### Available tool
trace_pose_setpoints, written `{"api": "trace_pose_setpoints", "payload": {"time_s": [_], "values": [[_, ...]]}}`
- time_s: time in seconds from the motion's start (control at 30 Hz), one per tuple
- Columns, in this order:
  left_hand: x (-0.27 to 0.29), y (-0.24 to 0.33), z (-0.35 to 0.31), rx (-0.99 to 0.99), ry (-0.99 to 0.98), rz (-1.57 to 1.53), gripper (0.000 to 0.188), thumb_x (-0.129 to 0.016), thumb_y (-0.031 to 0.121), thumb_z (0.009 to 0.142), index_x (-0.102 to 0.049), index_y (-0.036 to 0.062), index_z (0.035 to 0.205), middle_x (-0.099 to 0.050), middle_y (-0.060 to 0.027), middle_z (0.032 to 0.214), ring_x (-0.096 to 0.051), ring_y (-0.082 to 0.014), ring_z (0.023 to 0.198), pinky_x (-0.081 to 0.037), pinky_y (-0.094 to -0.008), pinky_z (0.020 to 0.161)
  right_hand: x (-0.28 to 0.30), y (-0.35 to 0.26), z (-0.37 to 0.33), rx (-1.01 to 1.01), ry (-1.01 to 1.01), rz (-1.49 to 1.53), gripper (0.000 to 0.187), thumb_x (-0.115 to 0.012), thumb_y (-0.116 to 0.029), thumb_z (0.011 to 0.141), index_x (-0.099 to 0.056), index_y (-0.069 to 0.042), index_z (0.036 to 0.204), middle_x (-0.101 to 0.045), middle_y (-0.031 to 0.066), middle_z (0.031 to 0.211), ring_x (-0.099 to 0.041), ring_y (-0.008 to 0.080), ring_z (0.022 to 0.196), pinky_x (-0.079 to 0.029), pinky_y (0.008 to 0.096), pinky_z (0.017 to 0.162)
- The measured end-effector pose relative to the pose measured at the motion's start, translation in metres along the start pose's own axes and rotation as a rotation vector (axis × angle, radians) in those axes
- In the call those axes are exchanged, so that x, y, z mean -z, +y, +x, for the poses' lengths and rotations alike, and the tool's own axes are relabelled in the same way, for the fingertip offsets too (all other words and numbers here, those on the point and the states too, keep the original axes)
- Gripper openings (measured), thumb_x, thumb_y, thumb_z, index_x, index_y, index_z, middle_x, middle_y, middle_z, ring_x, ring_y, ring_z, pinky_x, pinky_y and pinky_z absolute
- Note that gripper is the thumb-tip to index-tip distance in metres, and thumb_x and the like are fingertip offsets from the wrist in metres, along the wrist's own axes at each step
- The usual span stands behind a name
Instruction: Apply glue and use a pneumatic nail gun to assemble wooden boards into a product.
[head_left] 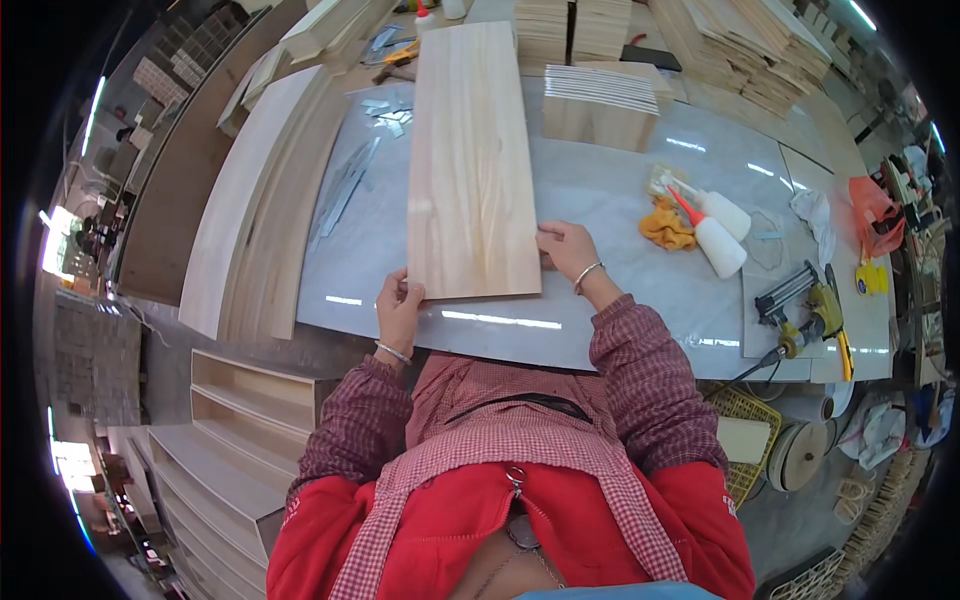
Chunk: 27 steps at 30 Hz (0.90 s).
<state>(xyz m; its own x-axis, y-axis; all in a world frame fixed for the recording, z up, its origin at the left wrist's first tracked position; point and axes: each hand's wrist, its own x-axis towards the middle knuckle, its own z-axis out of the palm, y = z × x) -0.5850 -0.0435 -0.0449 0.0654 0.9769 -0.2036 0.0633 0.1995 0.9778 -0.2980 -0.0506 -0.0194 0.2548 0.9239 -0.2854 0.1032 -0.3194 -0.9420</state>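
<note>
Both hands on one board: left hand (398,305) pinching the near left corner, thumb on top; right hand (568,250) nearly closed at the right edge, a little above the near right corner, fingers partly hidden. Pale wooden board (475,160) runs lengthwise over the counter (665,315), near end just short of the front edge; cannot tell whether flat or slightly raised. Beyond its right edge, a stack of small boards (600,112); rightward, an orange cloth (666,225) and glue bottle (722,248); nail gun (805,318) by the near right corner. Step looks like positioning or checking the board; next move probably calls for an even two-handed grip.
</note>
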Motion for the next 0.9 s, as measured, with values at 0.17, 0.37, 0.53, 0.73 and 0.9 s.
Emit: {"api": "trace_pose_setpoints", "payload": {"time_s": [0.17, 0.37, 0.53, 0.73, 0.9], "values": [[0.016, -0.008, 0.026, -0.629, 0.148, 0.938, 0.042, -0.061, 0.01, 0.077, -0.052, 0.0003, 0.118, -0.051, -0.0161, 0.111, -0.054, -0.0232, 0.092, -0.046, -0.0294, 0.074, 0.084, -0.02, 0.013, 0.24, 0.162, -0.444, 0.036, -0.059, -0.014, 0.079, -0.058, 0.0, 0.113, -0.064, 0.0077, 0.081, -0.057, 0.015, 0.061, -0.048, 0.0237, 0.058], [-0.062, 0.106, 0.084, -0.552, -0.171, 0.623, 0.058, -0.069, 0.021, 0.074, -0.048, 0.0009, 0.124, -0.05, -0.0145, 0.118, -0.053, -0.0246, 0.098, -0.045, -0.033, 0.082, 0.199, -0.057, 0.048, 0.108, 0.295, -0.549, 0.058, -0.069, -0.015, 0.07, -0.049, -0.003, 0.124, -0.063, 0.014, 0.103, -0.062, 0.0265, 0.086, -0.05, 0.033, 0.078], [-0.141, 0.137, 0.203, -0.724, -0.329, 0.794, 0.088, -0.075, 0.037, 0.069, -0.032, 0.0009, 0.137, -0.041, -0.0182, 0.135, -0.04, -0.0318, 0.125, -0.035, -0.0392, 0.102, 0.244, -0.059, 0.096, 0.077, 0.216, -0.677, 0.085, -0.076, -0.014, 0.064, -0.033, -0.005, 0.137, -0.051, 0.0175, 0.125, -0.057, 0.031, 0.102, -0.047, 0.0344, 0.089], [-0.198, 0.137, 0.279, -0.859, -0.446, 1.072, 0.11, -0.076, 0.055, 0.059, -0.024, 0.003, 0.14, -0.032, -0.0181, 0.143, -0.026, -0.0315, 0.135, -0.017, -0.0421, 0.111, 0.255, -0.058, 0.141, 0.078, 0.066, -0.638, 0.101, -0.078, -0.013, 0.061, -0.021, -0.009, 0.143, -0.041, 0.0157, 0.136, -0.048, 0.0291, 0.114, -0.044, 0.0357, 0.092], [-0.22, 0.134, 0.303, -0.898, -0.529, 1.146, 0.118, -0.074, 0.064, 0.053, -0.024, 0.005, 0.141, -0.031, -0.0177, 0.144, -0.023, -0.0294, 0.137, -0.008, -0.0437, 0.113, 0.25, -0.065, 0.174, 0.147, -0.05, -0.528, 0.106, -0.08, -0.012, 0.058, -0.019, -0.01, 0.144, -0.038, 0.0149, 0.14, -0.045, 0.0309, 0.117, -0.041, 0.0371, 0.096]]}}
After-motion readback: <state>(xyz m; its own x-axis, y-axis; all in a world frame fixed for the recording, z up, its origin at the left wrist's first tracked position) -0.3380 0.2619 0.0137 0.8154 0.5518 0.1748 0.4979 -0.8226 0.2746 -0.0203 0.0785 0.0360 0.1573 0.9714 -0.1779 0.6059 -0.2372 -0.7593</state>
